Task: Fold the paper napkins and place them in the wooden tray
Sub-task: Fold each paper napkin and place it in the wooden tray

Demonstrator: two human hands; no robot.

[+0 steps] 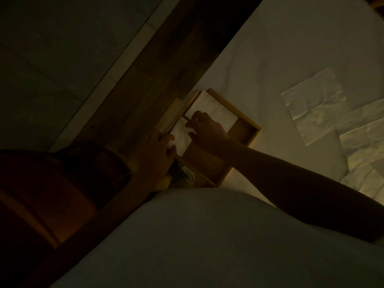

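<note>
The scene is dim. A wooden tray [252, 132] lies at the left edge of the white table. Inside it are two folded white napkins: one [209, 107] at the far end and a nearer one [181, 135] beside it. My right hand [204, 130] reaches into the tray, its fingers curled down on the napkins where the two meet. At the tray's near-left corner my left hand [156, 151] touches the nearer napkin's corner with its fingertips. Several unfolded napkins [315, 104] lie spread on the table to the right.
The white table top [291, 48] runs diagonally; its left edge drops to a dark wood floor [145, 84] and pale tiles [52, 48]. My white-clothed body [207, 246] fills the bottom. A dark rounded brown object [41, 194] sits at lower left.
</note>
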